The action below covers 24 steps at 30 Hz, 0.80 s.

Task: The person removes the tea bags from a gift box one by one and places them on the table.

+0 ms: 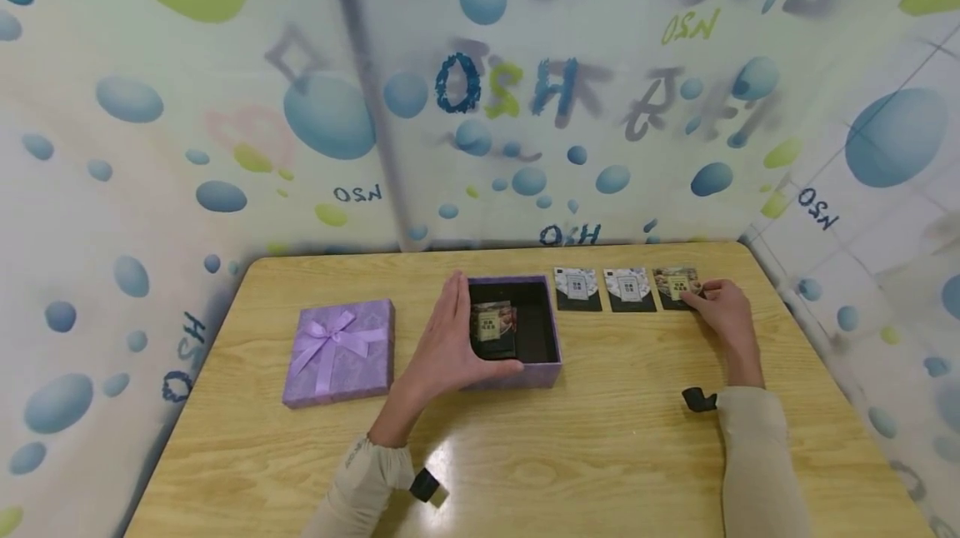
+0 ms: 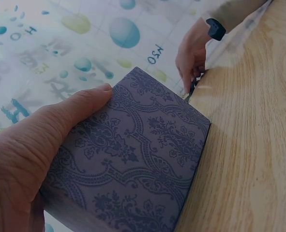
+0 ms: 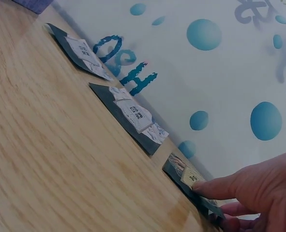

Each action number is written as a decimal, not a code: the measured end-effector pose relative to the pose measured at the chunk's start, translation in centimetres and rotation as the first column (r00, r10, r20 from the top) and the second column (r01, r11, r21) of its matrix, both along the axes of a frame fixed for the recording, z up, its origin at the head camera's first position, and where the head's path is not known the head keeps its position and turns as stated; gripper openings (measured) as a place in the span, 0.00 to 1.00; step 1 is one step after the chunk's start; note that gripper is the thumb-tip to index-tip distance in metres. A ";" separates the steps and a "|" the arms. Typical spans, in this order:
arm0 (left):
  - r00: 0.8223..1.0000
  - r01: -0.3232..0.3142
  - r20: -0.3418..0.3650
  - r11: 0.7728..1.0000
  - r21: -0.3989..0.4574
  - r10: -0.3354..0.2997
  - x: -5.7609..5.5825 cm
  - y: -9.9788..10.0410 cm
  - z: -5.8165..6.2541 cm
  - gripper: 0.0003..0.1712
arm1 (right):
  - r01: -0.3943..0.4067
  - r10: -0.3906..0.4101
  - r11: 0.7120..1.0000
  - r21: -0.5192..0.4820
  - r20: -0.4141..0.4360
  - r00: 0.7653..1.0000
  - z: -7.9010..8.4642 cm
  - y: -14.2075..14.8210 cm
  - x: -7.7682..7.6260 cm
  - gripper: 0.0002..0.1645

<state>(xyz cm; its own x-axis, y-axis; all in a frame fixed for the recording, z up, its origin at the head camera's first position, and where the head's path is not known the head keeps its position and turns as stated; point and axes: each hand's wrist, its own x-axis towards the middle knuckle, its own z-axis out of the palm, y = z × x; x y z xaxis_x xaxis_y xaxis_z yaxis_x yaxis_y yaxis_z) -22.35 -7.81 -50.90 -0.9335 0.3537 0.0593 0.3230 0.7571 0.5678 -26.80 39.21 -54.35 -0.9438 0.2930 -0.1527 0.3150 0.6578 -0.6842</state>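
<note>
An open purple gift box (image 1: 553, 376) with a dark inside stands mid-table, a dark sachet (image 1: 497, 345) with a brown picture and pale label lying within. My left hand (image 1: 447, 346) holds the box by its left and front walls, fingers along the left side, thumb at the front; the left wrist view shows the patterned wall (image 2: 133, 145). At the far right of the table, my right hand (image 1: 723, 309) pinches a similar brown-topped sachet (image 1: 666, 278) by its right edge, thumb on top. Two white-topped sachets (image 1: 576, 288) lie to its left in a row.
A purple lid (image 1: 375, 317) with a ribbon bow lies left of the box. Behind the wooden table (image 1: 600, 438) rises a patterned wall covering (image 1: 480, 163), close to the row of sachets. Black wrist cameras (image 1: 424, 485) are worn on both sleeves.
</note>
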 end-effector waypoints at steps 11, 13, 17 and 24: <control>1.000 0.002 -0.022 1.000 0.004 -0.002 -0.1 -0.1 -0.2 0.90 | 0.028 -0.027 0.996 0.087 -0.012 1.000 1.2 -1.0 -0.1 0.40; 1.000 0.003 -0.023 1.000 0.006 -0.002 -0.1 -0.1 -0.1 0.90 | 0.032 -0.028 0.995 0.095 -0.037 0.999 1.7 -1.4 0.0 0.38; 1.000 0.002 -0.017 1.000 0.006 -0.002 -0.1 -0.2 -0.2 0.90 | 0.004 0.017 0.990 0.144 -0.146 0.989 2.7 -2.4 -0.1 0.26; 1.000 0.004 -0.011 1.000 0.009 -0.004 -0.1 -0.2 -0.1 0.90 | -0.140 0.180 0.979 0.151 -0.300 0.937 4.7 -7.0 -0.4 0.16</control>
